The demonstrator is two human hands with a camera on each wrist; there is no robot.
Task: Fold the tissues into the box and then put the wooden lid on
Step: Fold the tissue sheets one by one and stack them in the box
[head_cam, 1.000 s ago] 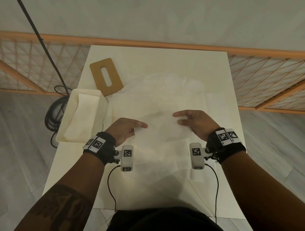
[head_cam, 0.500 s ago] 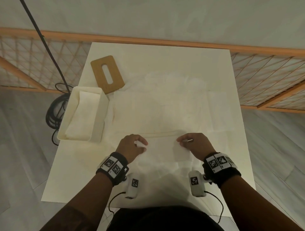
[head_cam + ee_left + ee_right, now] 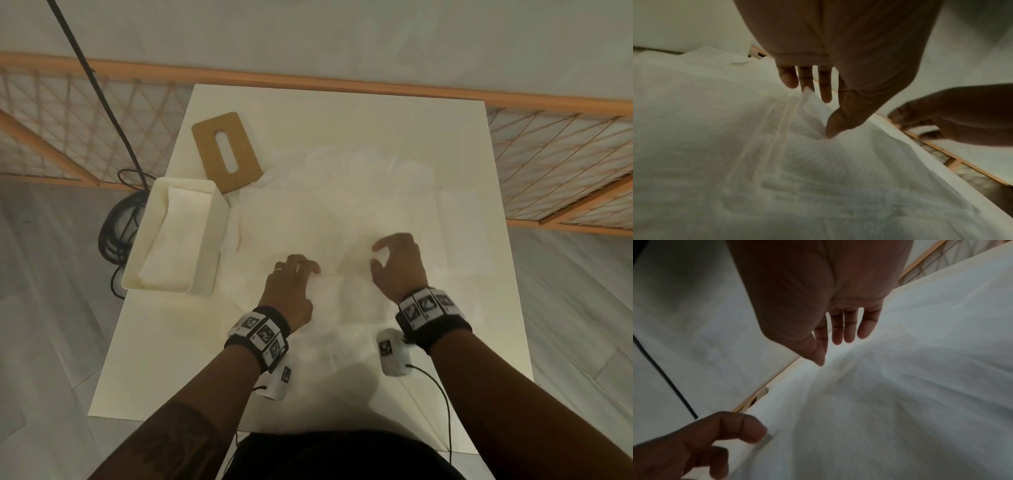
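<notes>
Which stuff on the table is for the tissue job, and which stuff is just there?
For the job:
- tissues spread on the table
- white box, some tissue already inside
- wooden lid, lying flat beside the box
- left hand and right hand, both on the tissues

Just there:
- black cables on the floor
- wooden lattice fence

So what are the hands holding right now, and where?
The left hand pinches a raised fold of tissue between thumb and fingers. The right hand looks open over the tissue, holding nothing.
</notes>
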